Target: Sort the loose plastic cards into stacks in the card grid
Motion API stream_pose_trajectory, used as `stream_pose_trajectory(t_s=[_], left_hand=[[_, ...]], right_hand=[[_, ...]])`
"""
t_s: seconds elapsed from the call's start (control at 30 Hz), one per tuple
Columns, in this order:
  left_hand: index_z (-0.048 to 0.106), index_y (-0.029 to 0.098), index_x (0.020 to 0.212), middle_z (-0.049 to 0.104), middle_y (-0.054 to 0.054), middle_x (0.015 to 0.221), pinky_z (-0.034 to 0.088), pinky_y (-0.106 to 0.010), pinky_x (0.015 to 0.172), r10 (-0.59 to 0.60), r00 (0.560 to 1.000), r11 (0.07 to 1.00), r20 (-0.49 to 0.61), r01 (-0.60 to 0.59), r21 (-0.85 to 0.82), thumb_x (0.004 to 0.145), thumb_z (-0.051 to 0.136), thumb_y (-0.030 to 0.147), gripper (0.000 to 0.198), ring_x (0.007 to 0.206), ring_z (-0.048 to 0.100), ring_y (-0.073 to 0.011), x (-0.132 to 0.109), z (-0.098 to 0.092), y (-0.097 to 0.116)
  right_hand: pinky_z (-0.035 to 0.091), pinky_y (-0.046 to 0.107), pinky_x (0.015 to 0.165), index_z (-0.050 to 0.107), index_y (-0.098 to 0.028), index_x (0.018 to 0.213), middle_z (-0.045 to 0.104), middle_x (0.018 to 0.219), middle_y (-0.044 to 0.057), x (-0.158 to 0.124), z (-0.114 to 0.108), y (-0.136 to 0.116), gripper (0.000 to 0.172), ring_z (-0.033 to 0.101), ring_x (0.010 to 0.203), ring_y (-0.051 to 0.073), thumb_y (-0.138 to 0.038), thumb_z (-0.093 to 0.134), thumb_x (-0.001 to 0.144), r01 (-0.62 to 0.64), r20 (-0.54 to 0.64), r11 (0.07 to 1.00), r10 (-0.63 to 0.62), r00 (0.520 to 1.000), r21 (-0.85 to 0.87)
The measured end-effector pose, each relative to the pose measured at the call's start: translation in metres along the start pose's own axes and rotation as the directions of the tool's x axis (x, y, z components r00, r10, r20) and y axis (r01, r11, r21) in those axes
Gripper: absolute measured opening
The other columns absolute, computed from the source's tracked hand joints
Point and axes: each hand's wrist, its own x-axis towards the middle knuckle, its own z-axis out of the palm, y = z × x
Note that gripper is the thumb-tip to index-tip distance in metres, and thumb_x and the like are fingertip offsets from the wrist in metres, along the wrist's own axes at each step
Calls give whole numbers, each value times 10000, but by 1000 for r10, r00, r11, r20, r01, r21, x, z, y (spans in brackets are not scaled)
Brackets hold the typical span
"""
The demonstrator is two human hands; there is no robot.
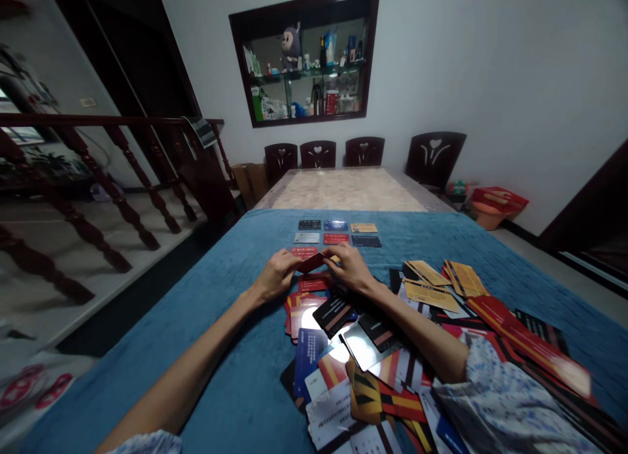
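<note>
Between my two hands a dark red card (311,263) is held up at a tilt. My left hand (276,275) pinches its left end, and my right hand (349,268) grips the right end. Just behind it lies a red card (304,252) flat on the blue cloth (216,297). Beyond stand rows of cards, among them a black card (310,225), a silver card (307,238) and a yellow card (364,228). Another red card (314,282) lies just below my hands. Under my right forearm spreads a loose heap of cards (338,401), partly hidden by the arm.
Yellow cards (430,294) and long red cards (534,343) lie to the right. The bare stone tabletop (338,187) extends past the cloth, with dark chairs (436,154) around its far end. A wooden railing (98,159) runs along the left.
</note>
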Motion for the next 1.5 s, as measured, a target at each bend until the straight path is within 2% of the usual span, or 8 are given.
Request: stream_pose_trajectory(t_s=[0.13, 0.3, 0.47, 0.7, 0.83, 1.0, 1.17, 1.5], left_hand=[[707, 164, 989, 720, -57, 855, 495, -318, 783, -5, 999, 999, -46, 4, -40, 890, 549, 85, 202, 811, 589, -175, 2, 1, 5], [706, 168, 993, 734, -72, 925, 506, -357, 838, -41, 995, 995, -86, 33, -90, 904, 566, 143, 167, 868, 620, -191, 5, 4, 14], [676, 183, 1082, 722, -64, 1020, 506, -355, 879, -119, 983, 978, -138, 92, -186, 863, 613, 150, 230, 968, 635, -193, 8, 4, 28], [684, 172, 960, 706, -17, 882, 487, -264, 729, -288, 951, 940, -115, 257, -226, 836, 625, 175, 137, 797, 614, -143, 11, 12, 39], [690, 170, 895, 706, -10, 847, 483, -262, 742, -312, 945, 937, -98, 289, -198, 819, 587, 128, 135, 774, 611, -138, 8, 15, 36], [687, 166, 880, 697, -21, 845, 510, -291, 790, -294, 952, 947, -87, 278, -159, 787, 587, 121, 144, 777, 623, -150, 2, 15, 28], [667, 167, 831, 674, -13, 802, 512, -287, 745, -310, 949, 949, -63, 305, -86, 739, 571, 101, 148, 736, 613, -147, -4, 16, 19], [695, 160, 837, 719, -46, 844, 525, -325, 803, -336, 941, 940, -41, 332, -78, 804, 542, 140, 158, 799, 651, -180, -10, 18, 12]], right_hand=[[404, 348, 820, 711, -202, 1000, 727, 956, 73, 3, -8, -5, 163, 555, 911, 223, -221, 564, 932, 88, -87, 994, -93, 992, -64], [329, 373, 845, 733, -261, 1050, 699, 939, 69, 4, -17, -10, 204, 486, 943, 230, -256, 550, 962, 204, -136, 923, -259, 956, -325], [262, 407, 889, 746, -305, 1026, 669, 911, 53, 5, -22, -16, 180, 435, 944, 225, -256, 592, 945, 330, -91, 794, -432, 897, -510], [231, 428, 956, 723, -289, 1064, 673, 846, 38, 4, -23, -31, 183, 430, 972, 234, -277, 571, 963, 449, 4, 720, -527, 850, -529], [246, 422, 941, 725, -239, 998, 703, 871, 51, 3, -18, -33, 168, 445, 982, 239, -279, 567, 961, 420, 17, 771, -470, 882, -478], [284, 421, 892, 720, -237, 976, 739, 942, 71, 1, -18, -25, 146, 481, 994, 253, -270, 584, 934, 215, 68, 897, -204, 977, -385], [348, 371, 819, 717, -236, 981, 742, 1034, 67, 1, -24, -13, 175, 541, 983, 257, -192, 616, 846, 88, 254, 948, -8, 967, -307], [430, 297, 803, 710, -199, 977, 716, 941, 51, -1, -19, -2, 217, 561, 947, 210, -106, 562, 849, 42, 209, 990, -12, 978, -138]])
